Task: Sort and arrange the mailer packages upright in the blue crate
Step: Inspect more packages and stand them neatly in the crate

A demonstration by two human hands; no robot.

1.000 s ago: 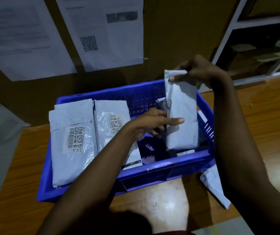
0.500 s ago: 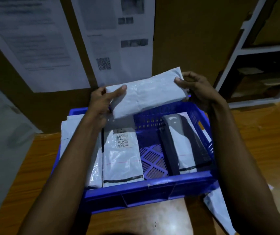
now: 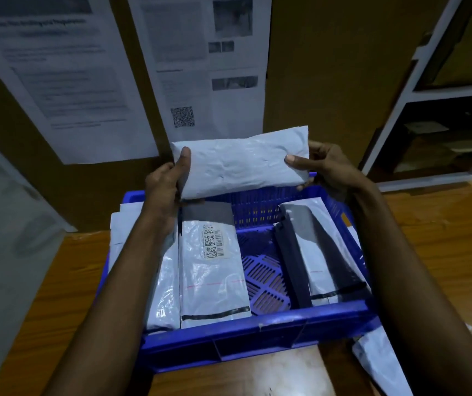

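Both hands hold one white held mailer (image 3: 240,162) level over the blue crate's (image 3: 257,324) 12 o'clock wall. The left hand (image 3: 163,192) pinches its left end, thumb in front and fingers behind. The right hand (image 3: 332,170) pinches the right end the same way.

In the crate:
- A labelled mailer (image 3: 214,270) at 9 o'clock carries printed barcodes; the text is too small to read.
- At least one more mailer is partly hidden by the left forearm.
- A leaning mailer (image 3: 323,252) stands at 3 o'clock.

One loose mailer (image 3: 380,361) lies on the desk (image 3: 443,238) at 5 o'clock.
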